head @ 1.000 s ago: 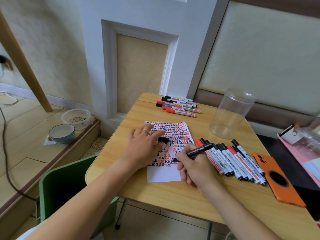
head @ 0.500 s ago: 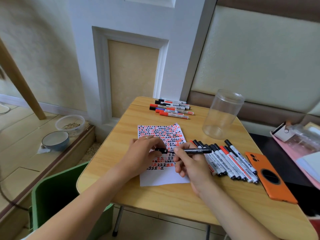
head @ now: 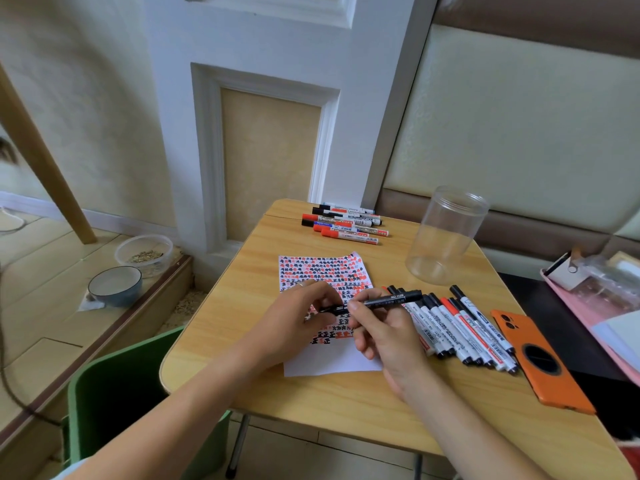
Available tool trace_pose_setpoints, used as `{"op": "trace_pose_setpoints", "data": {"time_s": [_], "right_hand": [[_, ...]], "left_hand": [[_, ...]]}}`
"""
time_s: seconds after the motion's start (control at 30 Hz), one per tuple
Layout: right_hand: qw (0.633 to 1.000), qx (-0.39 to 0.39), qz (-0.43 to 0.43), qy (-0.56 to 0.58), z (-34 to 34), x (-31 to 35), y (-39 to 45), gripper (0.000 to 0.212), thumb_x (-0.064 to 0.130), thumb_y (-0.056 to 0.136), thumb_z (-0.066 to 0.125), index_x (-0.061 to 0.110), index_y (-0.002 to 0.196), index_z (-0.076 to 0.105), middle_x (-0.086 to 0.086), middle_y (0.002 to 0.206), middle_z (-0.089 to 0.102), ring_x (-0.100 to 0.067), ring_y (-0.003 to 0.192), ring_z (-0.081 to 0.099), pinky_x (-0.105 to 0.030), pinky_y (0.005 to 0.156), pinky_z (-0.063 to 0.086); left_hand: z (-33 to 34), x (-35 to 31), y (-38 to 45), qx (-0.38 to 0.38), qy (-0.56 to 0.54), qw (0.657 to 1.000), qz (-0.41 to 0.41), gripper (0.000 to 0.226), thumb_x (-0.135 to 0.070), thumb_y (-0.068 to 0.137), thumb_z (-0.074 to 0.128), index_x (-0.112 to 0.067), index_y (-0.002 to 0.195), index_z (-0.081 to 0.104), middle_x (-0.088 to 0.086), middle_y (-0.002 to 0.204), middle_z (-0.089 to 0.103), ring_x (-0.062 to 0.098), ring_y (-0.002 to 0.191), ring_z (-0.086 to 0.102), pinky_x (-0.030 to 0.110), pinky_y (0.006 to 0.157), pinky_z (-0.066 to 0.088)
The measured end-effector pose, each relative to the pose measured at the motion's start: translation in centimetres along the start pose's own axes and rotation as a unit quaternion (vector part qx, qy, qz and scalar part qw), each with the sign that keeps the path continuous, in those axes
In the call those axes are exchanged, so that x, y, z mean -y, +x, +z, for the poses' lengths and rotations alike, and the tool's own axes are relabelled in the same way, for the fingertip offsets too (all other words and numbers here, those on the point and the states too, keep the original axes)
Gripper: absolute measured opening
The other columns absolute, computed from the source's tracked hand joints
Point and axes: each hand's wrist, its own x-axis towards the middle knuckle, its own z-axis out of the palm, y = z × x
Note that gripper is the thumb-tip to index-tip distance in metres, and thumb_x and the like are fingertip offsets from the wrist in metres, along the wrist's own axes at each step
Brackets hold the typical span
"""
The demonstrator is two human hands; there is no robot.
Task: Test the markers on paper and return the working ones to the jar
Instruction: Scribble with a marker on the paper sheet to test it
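Change: since a second ago the black marker (head: 384, 301) has been lifted off the paper (head: 329, 313) and the cap (head: 333, 309) brought to its tip.
Right hand (head: 382, 332): the marker barrel is pinched between curled fingers, held level above the paper.
Left hand (head: 298, 318): the cap is pinched at the marker's tip.
Jar (head: 445, 235): stood upright on the table (head: 346, 396), well apart from the hands.
Other markers (head: 457, 329): laid in a row beside the right hand.

Home room: panelled wall (head: 270, 161), folding table (head: 311, 393), pet bowls (head: 116, 284) on floor.
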Motion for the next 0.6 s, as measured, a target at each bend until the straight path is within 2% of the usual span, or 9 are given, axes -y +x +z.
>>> {"op": "trace_pose_setpoints", "data": {"time_s": [0.17,0.33,0.4,0.47,0.53,0.6], "right_hand": [[1.0,0.019,0.009,0.0,-0.2,0.2,-0.1,0.005,0.012,0.094,0.07,0.016,0.097,0.069,-0.005,0.059,0.049,-0.013,0.05,0.045,-0.019,0.044,0.033],[0.998,0.046,0.013,0.028,-0.2,0.7,-0.2,0.017,0.022,0.081,0.076,0.017,0.097,0.07,-0.001,0.061,0.051,-0.009,0.053,0.044,-0.019,0.048,0.033],[0.998,0.061,0.013,0.02,-0.2,0.8,-0.3,0.014,0.023,0.08,0.076,0.021,0.093,0.072,0.001,0.063,0.055,-0.008,0.053,0.044,-0.019,0.049,0.033],[0.997,0.067,0.02,0.024,-0.2,0.7,-0.3,0.013,0.027,0.082,0.078,0.022,0.093,0.074,0.0,0.066,0.056,-0.009,0.054,0.045,-0.018,0.048,0.033],[0.997,0.049,0.037,0.052,-0.3,0.6,-0.3,0.026,0.038,0.084,0.079,0.018,0.1,0.073,-0.002,0.071,0.056,-0.01,0.056,0.047,-0.017,0.047,0.034],[0.994,0.022,0.06,0.091,-0.6,0.6,-0.1,0.038,0.044,0.09,0.071,0.011,0.109,0.07,-0.004,0.075,0.059,-0.011,0.057,0.048,-0.018,0.047,0.035]], "left_hand": [[-0.3,-0.3,-0.1,0.014,-0.098,0.995,-0.03,0.016,-0.01,0.096,0.066,-0.021,0.108,0.067,-0.005,0.098,0.068,0.011,0.093,0.064,0.025,0.079,0.051],[-0.5,-0.7,-0.3,0.041,-0.219,0.973,-0.056,0.009,-0.011,0.099,0.064,-0.014,0.108,0.067,0.004,0.093,0.069,0.012,0.084,0.062,0.027,0.076,0.052],[-0.5,-0.9,-0.3,0.043,-0.26,0.962,-0.07,0.007,-0.013,0.099,0.065,-0.009,0.104,0.067,0.002,0.087,0.066,0.012,0.08,0.059,0.027,0.073,0.051],[-0.5,-1.1,-0.3,0.042,-0.259,0.962,-0.079,0.007,-0.015,0.099,0.066,-0.008,0.1,0.068,-0.003,0.08,0.063,0.011,0.073,0.056,0.025,0.067,0.047],[-0.7,-1.1,-0.2,0.039,-0.238,0.967,-0.088,0.008,-0.016,0.099,0.066,-0.009,0.097,0.068,-0.007,0.074,0.062,0.009,0.067,0.053,0.022,0.062,0.044],[-1.2,-0.8,-0.1,0.023,-0.212,0.972,-0.101,0.007,-0.017,0.098,0.066,-0.012,0.095,0.069,-0.011,0.071,0.06,0.007,0.062,0.05,0.019,0.058,0.04]]}}
